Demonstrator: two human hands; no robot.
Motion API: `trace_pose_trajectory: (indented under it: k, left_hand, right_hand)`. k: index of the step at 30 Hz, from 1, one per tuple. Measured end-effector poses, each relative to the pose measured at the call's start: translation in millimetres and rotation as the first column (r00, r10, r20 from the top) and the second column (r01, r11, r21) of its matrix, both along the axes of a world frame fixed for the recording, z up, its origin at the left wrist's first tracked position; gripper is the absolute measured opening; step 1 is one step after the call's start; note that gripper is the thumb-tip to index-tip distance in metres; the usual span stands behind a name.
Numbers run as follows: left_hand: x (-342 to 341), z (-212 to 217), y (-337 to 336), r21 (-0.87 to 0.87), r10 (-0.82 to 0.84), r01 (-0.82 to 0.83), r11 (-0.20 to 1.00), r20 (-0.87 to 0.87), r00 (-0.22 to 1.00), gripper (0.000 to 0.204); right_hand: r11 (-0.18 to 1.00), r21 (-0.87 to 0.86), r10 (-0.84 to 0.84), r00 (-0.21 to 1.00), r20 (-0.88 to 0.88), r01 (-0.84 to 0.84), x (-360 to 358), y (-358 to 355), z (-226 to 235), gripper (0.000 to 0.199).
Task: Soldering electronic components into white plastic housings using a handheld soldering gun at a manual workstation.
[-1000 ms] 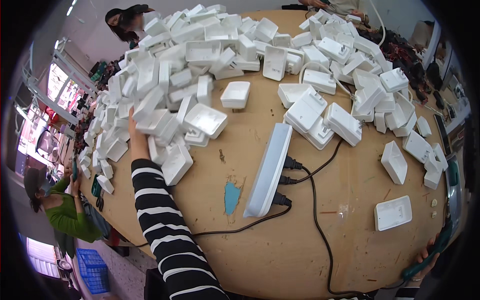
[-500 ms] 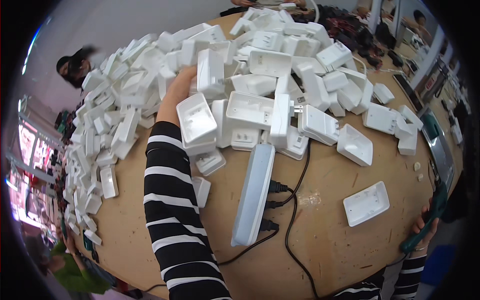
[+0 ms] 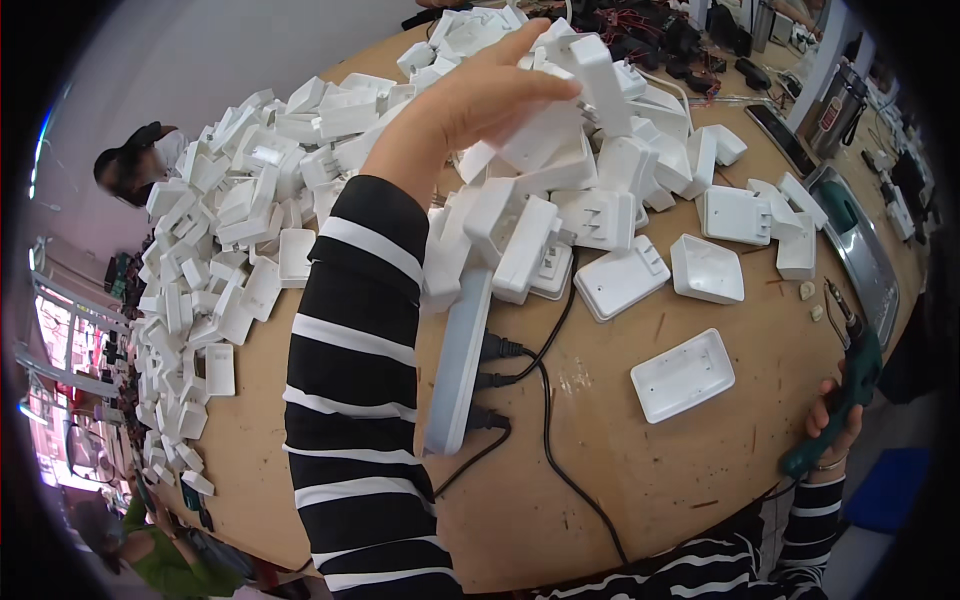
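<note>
Across the tabletop (image 3: 620, 470), head view: white casings (image 3: 522, 262) are heaped from 9 round to 1 o'clock, with a looser group between 2 and 3.
Left hand (image 3: 465, 105): held at 12 o'clock over the heap, fingers stretched and parted wide; no casing is seen gripped, and whether one is touched beneath the palm cannot be told.
Right hand (image 3: 847, 430): closed round the handle of a green tool (image 3: 861, 375) at 4 o'clock, metal tip turned toward 12.
Casing handling: judged light, stiff, smooth and a little slippery; thin walls might be cracked by a hard squeeze. Hold best taken across the two long sides, clear of the metal prongs shown on some.
Tool handling: judged rigid and heavier than a casing; best held by its thick grip, away from the tip.
Casing count: dozens, overlapped, no exact number to be had.
Lone shell (image 3: 685, 375): one, set apart between 3 and 4, open side up.
Power strip (image 3: 460, 365): one, just off centre toward 7; three black plugs (image 3: 500, 347) are seated along its right side.
Right edge: one phone (image 3: 781, 138) and one flask (image 3: 838, 110) at 2; one metal tray (image 3: 880, 275) at 3, two pale bits (image 3: 807, 290) just beside it.
Co-workers: at least two seen, one at 10 (image 3: 120, 165), one green-sleeved at 8 (image 3: 170, 570).
</note>
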State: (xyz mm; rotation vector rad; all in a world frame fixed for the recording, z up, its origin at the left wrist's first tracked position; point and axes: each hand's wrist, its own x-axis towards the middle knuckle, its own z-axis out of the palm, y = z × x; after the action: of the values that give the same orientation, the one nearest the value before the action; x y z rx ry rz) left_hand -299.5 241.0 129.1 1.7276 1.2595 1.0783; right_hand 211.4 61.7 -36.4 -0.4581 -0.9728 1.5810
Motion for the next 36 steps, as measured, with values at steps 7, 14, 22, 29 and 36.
trace_pose_trajectory:
  k: [7,14,22,29,36]
  left_hand:
    - [-21.5,7.4,-66.9,0.588,0.494,-0.25,0.769,-0.299,0.816,0.035]
    - [24.8,-33.3,-188.9,0.319,0.399,-0.276,0.907,-0.861,0.315,0.028]
    - [14.9,-64.5,-186.8,0.384,0.45,-0.324,0.865,-0.879,0.159,0.024]
    - [-66.7,-80.3,-207.8,0.439,0.471,-0.531,0.725,-0.878,-0.083,0.035]
    - [-118.4,-76.8,-210.6,0.438,0.476,-0.709,0.553,-0.864,-0.163,0.039]
  right_hand:
    - [0.995,-0.009,0.095,0.993,-0.064,-0.096,-3.6,-0.8,4.5,0.068]
    - [0.995,-0.038,0.092,0.993,-0.078,-0.095,-8.5,-0.4,11.6,0.072]
    - [0.976,-0.017,0.213,0.972,-0.102,-0.216,-16.8,1.8,20.0,0.069]
    - [0.975,-0.049,0.209,0.97,-0.125,-0.217,-12.0,0.5,18.5,0.07]
    - [0.958,-0.03,0.278,0.949,-0.15,-0.285,-5.1,3.6,14.7,0.07]
